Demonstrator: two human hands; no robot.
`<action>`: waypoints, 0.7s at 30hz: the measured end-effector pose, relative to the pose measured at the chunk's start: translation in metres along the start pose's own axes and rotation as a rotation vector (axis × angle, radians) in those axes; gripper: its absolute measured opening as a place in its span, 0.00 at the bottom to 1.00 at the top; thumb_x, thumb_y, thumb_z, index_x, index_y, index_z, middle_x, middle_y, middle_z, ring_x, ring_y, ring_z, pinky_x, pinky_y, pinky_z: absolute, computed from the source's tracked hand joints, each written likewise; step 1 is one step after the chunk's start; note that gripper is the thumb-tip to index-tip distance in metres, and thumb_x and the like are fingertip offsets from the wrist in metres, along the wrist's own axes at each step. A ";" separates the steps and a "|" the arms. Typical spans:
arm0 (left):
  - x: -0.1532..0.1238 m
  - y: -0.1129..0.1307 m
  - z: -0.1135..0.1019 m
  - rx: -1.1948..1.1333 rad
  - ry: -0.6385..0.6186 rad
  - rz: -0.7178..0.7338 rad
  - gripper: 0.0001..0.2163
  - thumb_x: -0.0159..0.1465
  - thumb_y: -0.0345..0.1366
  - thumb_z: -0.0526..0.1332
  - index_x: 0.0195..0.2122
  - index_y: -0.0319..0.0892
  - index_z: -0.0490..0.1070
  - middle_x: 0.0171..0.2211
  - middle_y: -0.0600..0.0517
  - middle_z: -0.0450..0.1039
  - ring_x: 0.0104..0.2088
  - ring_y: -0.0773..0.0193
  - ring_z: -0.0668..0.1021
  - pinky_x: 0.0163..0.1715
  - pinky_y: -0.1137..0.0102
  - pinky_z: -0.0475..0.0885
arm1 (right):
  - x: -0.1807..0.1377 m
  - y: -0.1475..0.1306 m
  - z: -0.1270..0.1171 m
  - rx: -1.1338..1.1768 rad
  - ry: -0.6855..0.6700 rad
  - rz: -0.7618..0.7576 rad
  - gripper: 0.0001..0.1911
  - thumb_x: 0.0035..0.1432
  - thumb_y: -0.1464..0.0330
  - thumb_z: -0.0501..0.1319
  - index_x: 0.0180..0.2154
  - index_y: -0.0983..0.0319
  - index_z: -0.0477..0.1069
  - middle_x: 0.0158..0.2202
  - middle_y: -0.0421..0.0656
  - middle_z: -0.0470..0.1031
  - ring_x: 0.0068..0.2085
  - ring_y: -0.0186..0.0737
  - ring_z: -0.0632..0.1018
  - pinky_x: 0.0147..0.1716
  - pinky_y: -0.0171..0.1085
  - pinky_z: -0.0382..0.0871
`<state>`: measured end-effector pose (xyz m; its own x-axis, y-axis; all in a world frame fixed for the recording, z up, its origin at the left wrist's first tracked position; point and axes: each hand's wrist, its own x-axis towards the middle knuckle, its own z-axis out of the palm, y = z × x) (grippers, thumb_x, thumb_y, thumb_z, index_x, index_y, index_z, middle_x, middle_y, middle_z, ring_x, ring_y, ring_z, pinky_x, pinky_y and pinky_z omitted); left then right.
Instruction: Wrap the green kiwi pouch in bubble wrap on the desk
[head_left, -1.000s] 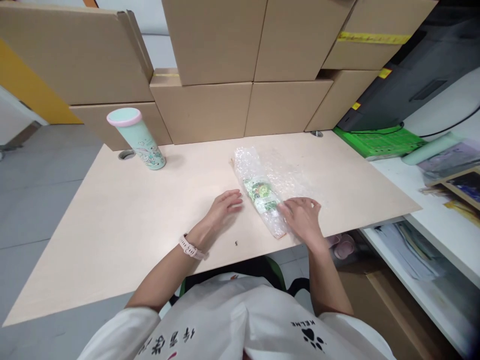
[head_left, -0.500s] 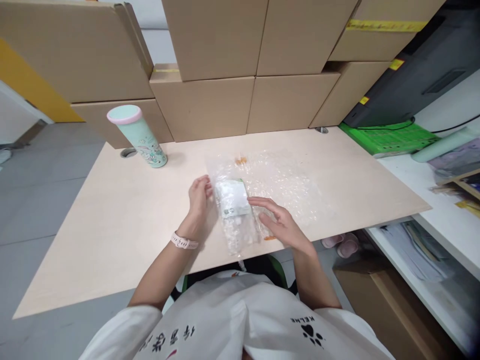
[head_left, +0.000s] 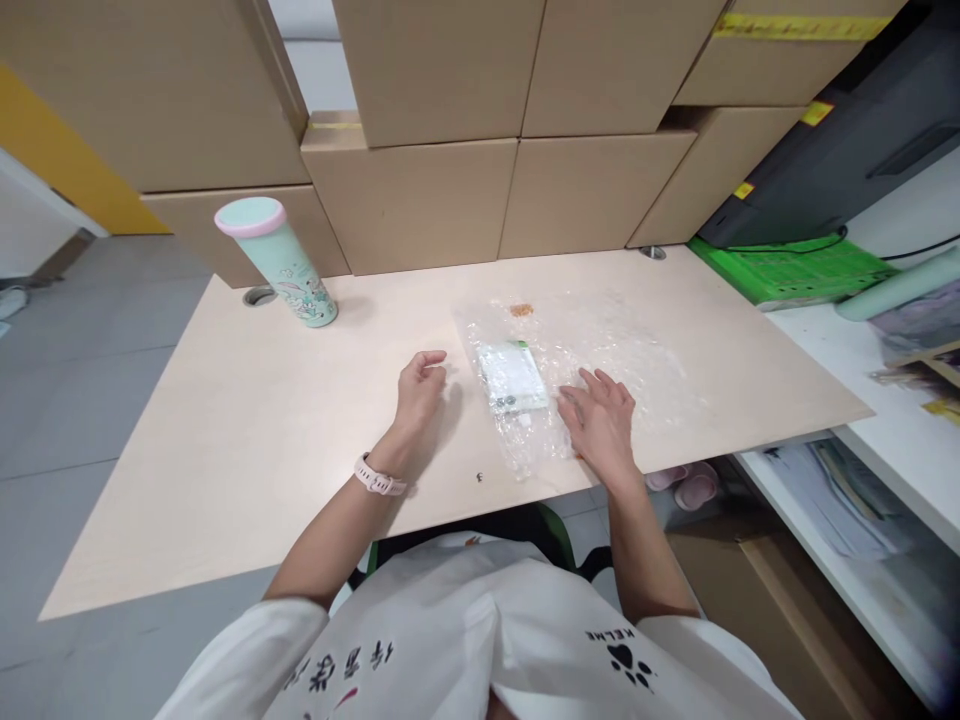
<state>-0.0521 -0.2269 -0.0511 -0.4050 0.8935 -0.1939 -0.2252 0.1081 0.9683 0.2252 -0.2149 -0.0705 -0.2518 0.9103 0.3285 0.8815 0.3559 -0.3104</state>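
A sheet of clear bubble wrap (head_left: 630,350) lies spread on the light wood table (head_left: 247,430). Near its left end is a flat white packet (head_left: 512,377) with a green corner; the plastic seems to cover it in part. My right hand (head_left: 600,420) rests at the wrap just right of the packet, its fingers bent and apart. To the left of the wrap, my left hand (head_left: 421,395) hovers over the bare wood with loosely curled fingers and nothing in them. A pink watch band (head_left: 379,477) circles the left wrist.
A mint tumbler (head_left: 289,270) with a pink rim stands at the back left. Stacked cardboard boxes (head_left: 420,205) line the back edge. At right are a green plastic crate (head_left: 795,268) and a white shelf (head_left: 892,430). A small dark mark (head_left: 479,477) shows near the front edge.
The bubble wrap and packet have shifted right and slightly away from me. My right hand has moved right, and my left hand is now apart from the wrap's left edge.
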 end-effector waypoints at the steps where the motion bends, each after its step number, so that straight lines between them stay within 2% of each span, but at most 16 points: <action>1: 0.000 -0.001 0.001 0.017 -0.041 -0.007 0.10 0.55 0.29 0.66 0.40 0.44 0.76 0.35 0.51 0.75 0.30 0.68 0.75 0.32 0.70 0.71 | 0.002 -0.006 0.002 0.005 0.006 -0.015 0.19 0.68 0.64 0.51 0.47 0.62 0.79 0.63 0.53 0.69 0.68 0.59 0.62 0.65 0.65 0.49; 3: -0.002 -0.002 0.006 0.001 -0.135 -0.044 0.08 0.57 0.30 0.67 0.38 0.41 0.77 0.38 0.48 0.77 0.34 0.66 0.78 0.39 0.68 0.73 | 0.007 -0.018 0.007 0.072 -0.022 -0.037 0.19 0.68 0.68 0.50 0.45 0.61 0.79 0.63 0.52 0.71 0.68 0.58 0.62 0.66 0.65 0.45; 5: -0.005 -0.002 0.010 -0.047 -0.218 -0.101 0.07 0.59 0.32 0.67 0.39 0.39 0.78 0.39 0.46 0.79 0.36 0.64 0.79 0.44 0.66 0.73 | 0.013 -0.028 0.009 0.204 -0.058 -0.017 0.18 0.68 0.67 0.50 0.46 0.60 0.78 0.61 0.50 0.72 0.68 0.57 0.63 0.66 0.66 0.45; 8: -0.008 -0.002 0.014 -0.125 -0.281 -0.156 0.09 0.62 0.36 0.67 0.42 0.37 0.79 0.42 0.43 0.80 0.40 0.62 0.80 0.49 0.65 0.73 | 0.022 -0.045 0.005 0.480 -0.066 0.022 0.18 0.69 0.61 0.51 0.51 0.58 0.75 0.60 0.49 0.74 0.66 0.54 0.66 0.65 0.61 0.55; 11: -0.006 -0.002 0.015 -0.224 -0.361 -0.219 0.14 0.65 0.43 0.64 0.42 0.35 0.79 0.43 0.41 0.81 0.41 0.59 0.81 0.49 0.65 0.73 | 0.027 -0.069 -0.002 0.716 -0.102 -0.027 0.22 0.70 0.56 0.52 0.61 0.54 0.67 0.61 0.47 0.72 0.63 0.48 0.71 0.61 0.53 0.65; 13: -0.002 -0.001 0.013 -0.294 -0.390 -0.270 0.16 0.65 0.45 0.62 0.42 0.36 0.79 0.42 0.43 0.81 0.39 0.60 0.81 0.45 0.66 0.74 | 0.026 -0.085 0.000 0.727 -0.167 -0.139 0.24 0.69 0.56 0.54 0.64 0.51 0.63 0.65 0.45 0.67 0.66 0.47 0.68 0.63 0.52 0.63; 16: 0.006 0.005 0.007 -0.335 -0.282 -0.345 0.17 0.65 0.47 0.61 0.41 0.38 0.78 0.38 0.46 0.81 0.35 0.59 0.81 0.40 0.67 0.76 | 0.019 -0.098 0.014 0.570 -0.285 -0.283 0.25 0.68 0.57 0.57 0.64 0.51 0.63 0.71 0.45 0.58 0.72 0.52 0.56 0.67 0.58 0.55; 18: 0.009 0.011 0.001 -0.258 -0.178 -0.366 0.19 0.63 0.50 0.60 0.39 0.37 0.77 0.35 0.45 0.81 0.33 0.58 0.81 0.35 0.67 0.76 | 0.014 -0.097 0.024 0.482 -0.339 -0.314 0.25 0.67 0.59 0.58 0.64 0.53 0.63 0.73 0.46 0.53 0.73 0.55 0.52 0.67 0.61 0.53; 21: 0.013 0.016 -0.009 0.009 -0.092 -0.214 0.18 0.58 0.49 0.64 0.37 0.36 0.76 0.32 0.46 0.79 0.29 0.61 0.79 0.28 0.70 0.73 | 0.009 -0.091 0.034 0.422 -0.331 -0.304 0.27 0.66 0.60 0.60 0.65 0.55 0.62 0.73 0.50 0.51 0.72 0.56 0.55 0.66 0.60 0.55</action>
<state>-0.0685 -0.2176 -0.0399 -0.2664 0.8859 -0.3798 -0.2889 0.3025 0.9083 0.1291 -0.2315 -0.0693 -0.6371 0.7484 0.1842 0.5339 0.6009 -0.5949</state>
